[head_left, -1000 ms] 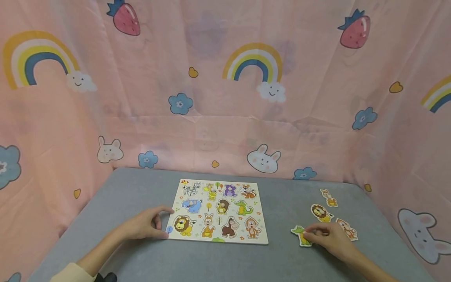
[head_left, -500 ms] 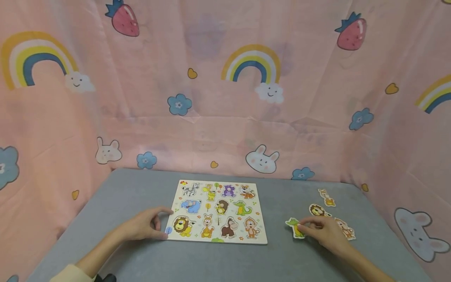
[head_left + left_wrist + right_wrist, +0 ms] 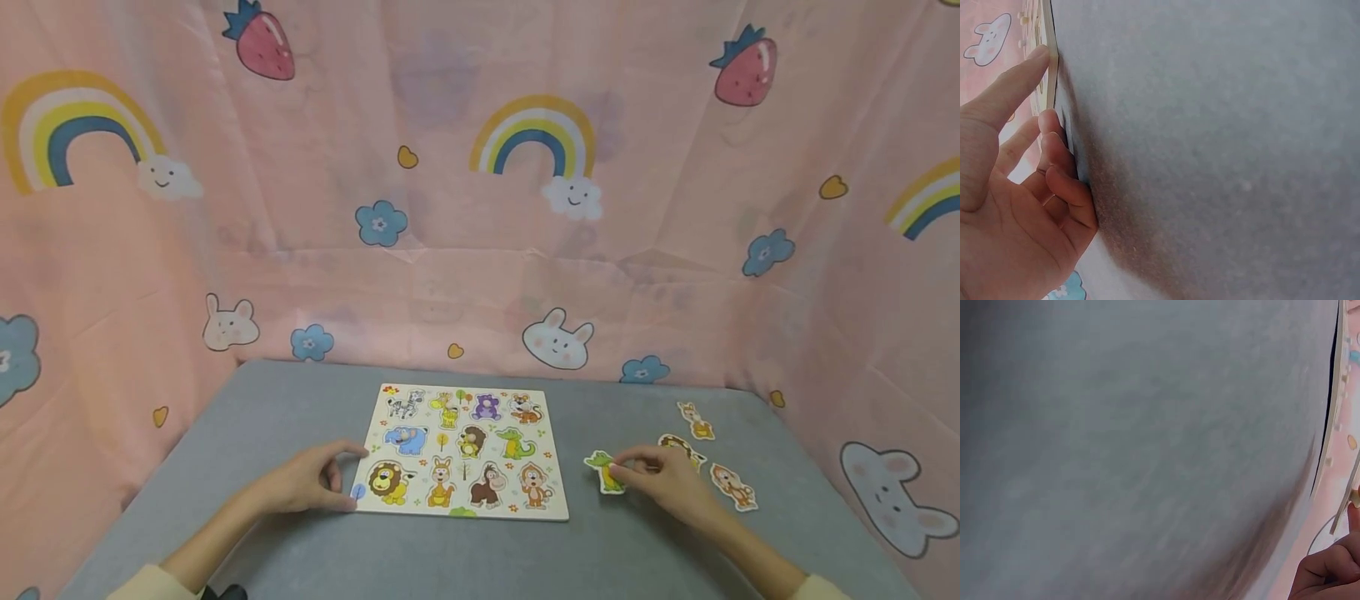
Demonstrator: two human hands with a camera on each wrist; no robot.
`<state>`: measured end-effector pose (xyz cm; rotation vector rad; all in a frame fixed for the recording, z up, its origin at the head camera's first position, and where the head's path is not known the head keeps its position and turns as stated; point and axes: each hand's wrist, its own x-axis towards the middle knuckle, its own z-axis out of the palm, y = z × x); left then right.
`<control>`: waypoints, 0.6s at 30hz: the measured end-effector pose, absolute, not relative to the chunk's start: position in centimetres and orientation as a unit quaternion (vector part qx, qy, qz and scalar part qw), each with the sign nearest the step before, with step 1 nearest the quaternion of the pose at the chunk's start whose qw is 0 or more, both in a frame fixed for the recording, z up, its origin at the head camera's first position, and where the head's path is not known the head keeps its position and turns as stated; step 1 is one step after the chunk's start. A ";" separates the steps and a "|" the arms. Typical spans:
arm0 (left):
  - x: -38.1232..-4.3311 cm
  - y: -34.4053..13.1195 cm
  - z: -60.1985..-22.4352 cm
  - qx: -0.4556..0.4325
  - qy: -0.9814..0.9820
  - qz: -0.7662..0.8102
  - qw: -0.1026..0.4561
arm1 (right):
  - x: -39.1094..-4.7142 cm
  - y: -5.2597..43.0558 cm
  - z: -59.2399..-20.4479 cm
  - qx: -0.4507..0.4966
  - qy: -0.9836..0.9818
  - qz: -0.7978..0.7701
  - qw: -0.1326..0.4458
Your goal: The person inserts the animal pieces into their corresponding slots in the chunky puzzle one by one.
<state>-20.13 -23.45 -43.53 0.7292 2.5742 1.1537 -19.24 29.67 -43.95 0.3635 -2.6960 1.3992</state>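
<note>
My right hand (image 3: pixel 667 482) pinches the crocodile (image 3: pixel 600 473), right of the board (image 3: pixel 558 487) — my left hand (image 3: pixel 303 482), thumb and forefinger spread, touches its edge — with seven pieces (image 3: pixel 406 440) apparently seated, and lion (image 3: pixel 686 447), kangaroo (image 3: pixel 697 422) and monkey (image 3: pixel 734 488) loose.

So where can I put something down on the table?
The gray table is bare in front of the puzzle board, and left of the board, beyond the left hand. Another gap lies between the board and the loose kangaroo piece. It's crowded around the right hand, which holds the crocodile piece, with the lion piece and monkey piece nearby.
</note>
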 end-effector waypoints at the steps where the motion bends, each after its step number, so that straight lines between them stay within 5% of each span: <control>1: -20.1 -23.5 -43.6 0.249 0.878 0.394 0.113 | -19.3 29.5 -43.9 0.121 -0.879 0.459 0.040; 18: -20.1 -23.4 -43.5 0.234 0.878 0.400 0.121 | -20.9 26.5 -44.0 0.147 -0.866 0.477 0.030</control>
